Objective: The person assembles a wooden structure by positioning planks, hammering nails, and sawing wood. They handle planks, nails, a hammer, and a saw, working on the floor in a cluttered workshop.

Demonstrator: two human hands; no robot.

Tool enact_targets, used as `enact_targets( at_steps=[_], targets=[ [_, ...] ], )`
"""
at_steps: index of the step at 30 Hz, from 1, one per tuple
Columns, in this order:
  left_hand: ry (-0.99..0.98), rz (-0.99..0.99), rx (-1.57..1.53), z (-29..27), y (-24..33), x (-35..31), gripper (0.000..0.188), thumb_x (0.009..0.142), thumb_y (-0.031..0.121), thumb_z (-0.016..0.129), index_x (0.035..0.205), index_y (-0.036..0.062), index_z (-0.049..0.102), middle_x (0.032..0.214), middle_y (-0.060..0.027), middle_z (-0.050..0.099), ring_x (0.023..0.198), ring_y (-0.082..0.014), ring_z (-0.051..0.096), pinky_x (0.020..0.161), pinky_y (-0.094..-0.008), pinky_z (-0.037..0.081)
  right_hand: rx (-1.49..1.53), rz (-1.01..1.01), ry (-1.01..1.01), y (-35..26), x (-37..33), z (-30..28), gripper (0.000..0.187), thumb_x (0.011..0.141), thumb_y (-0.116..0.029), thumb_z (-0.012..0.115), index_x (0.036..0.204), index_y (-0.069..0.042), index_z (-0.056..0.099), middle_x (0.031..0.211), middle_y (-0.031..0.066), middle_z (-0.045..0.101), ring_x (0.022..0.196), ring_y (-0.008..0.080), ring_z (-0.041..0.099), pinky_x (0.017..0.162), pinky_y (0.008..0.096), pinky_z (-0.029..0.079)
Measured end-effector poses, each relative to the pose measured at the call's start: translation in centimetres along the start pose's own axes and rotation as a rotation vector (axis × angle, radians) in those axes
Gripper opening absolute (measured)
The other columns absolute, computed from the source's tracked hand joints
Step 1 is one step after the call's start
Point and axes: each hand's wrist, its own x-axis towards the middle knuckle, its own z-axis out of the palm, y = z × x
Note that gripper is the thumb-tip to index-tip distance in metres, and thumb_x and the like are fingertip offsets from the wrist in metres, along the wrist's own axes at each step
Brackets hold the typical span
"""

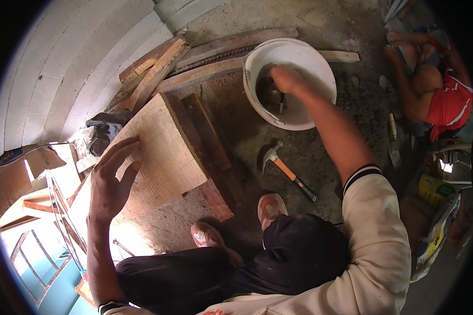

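My left hand [113, 178] is open, its fingers stretched over the left edge of a pale wooden box or panel block [165, 152]. Down inside a white bucket [320, 73] is my right hand [289, 80], its fingers curled and mostly hidden. Whatever they grip is too dark to make out. A dark handle-like piece [282, 102] lies in the bucket just below that hand. On the ground between the bucket and my feet lies a claw hammer [285, 170] with an orange and black handle; neither hand touches it.
Planks [157, 73] and a ribbed steel bar [215, 59] lie along the pale block wall [89, 58]. Reddish boards [210, 131] lean beside the wooden box. At the right a person in red [449, 107] crouches near a yellow sack [436, 231]. A metal frame [34, 262] stands lower left.
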Motion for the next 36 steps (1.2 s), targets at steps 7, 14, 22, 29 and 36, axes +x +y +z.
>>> enact_targets(
  at_steps=[7,14,22,29,36],
  targets=[
    [0.031,0.042,-0.061,-0.1,-0.6,-0.2,0.041,0.094,0.003,0.078,0.134,0.0080,0.072,0.141,-0.0110,0.071,0.128,-0.0312,0.069,0.106,-0.0414,0.056,0.018,0.004,0.037,0.7,0.9,2.7,0.021,0.093,-0.010,0.067,0.110,-0.004,0.078,0.114,0.0258,0.075,0.112,0.0443,0.072,0.096,0.0558,0.056],
    [0.082,0.122,-0.007,0.5,-1.1,-0.2,0.033,0.100,0.010,0.074,0.133,0.0047,0.072,0.137,-0.0143,0.072,0.121,-0.0313,0.072,0.098,-0.0417,0.060,-0.001,-0.048,0.157,2.5,0.8,4.8,0.020,0.094,-0.015,0.067,0.110,-0.004,0.073,0.111,0.0242,0.075,0.107,0.0451,0.072,0.094,0.0549,0.057],
    [0.135,0.005,-0.387,-0.4,2.7,-1.0,0.030,0.109,0.019,0.066,0.131,-0.0002,0.072,0.120,-0.0108,0.079,0.110,-0.0175,0.074,0.096,-0.0333,0.059,0.725,-0.192,0.399,-7.8,-11.1,-9.8,0.016,0.104,-0.015,0.068,0.113,-0.002,0.071,0.097,0.0000,0.068,0.085,0.0105,0.063,0.075,0.0317,0.051],
    [-0.042,0.244,-0.560,0.5,8.9,0.3,0.025,0.103,0.019,0.074,0.123,0.0036,0.078,0.107,-0.0125,0.081,0.090,-0.0151,0.074,0.085,-0.0319,0.059,0.872,-0.637,0.254,-20.9,-20.5,-17.3,0.014,0.098,-0.007,0.077,0.110,-0.001,0.070,0.090,0.0026,0.071,0.082,0.0094,0.065,0.075,0.0271,0.052],
    [-0.075,0.242,-0.475,-1.1,9.0,-1.4,0.021,0.099,0.016,0.079,0.117,0.0053,0.080,0.094,-0.0048,0.080,0.088,-0.0110,0.073,0.081,-0.0281,0.060,1.089,-0.651,0.334,-23.9,-23.1,-16.5,0.040,0.100,-0.006,0.077,0.134,-0.005,0.056,0.091,0.0023,0.071,0.076,0.0091,0.065,0.066,0.0219,0.051]
  ],
)
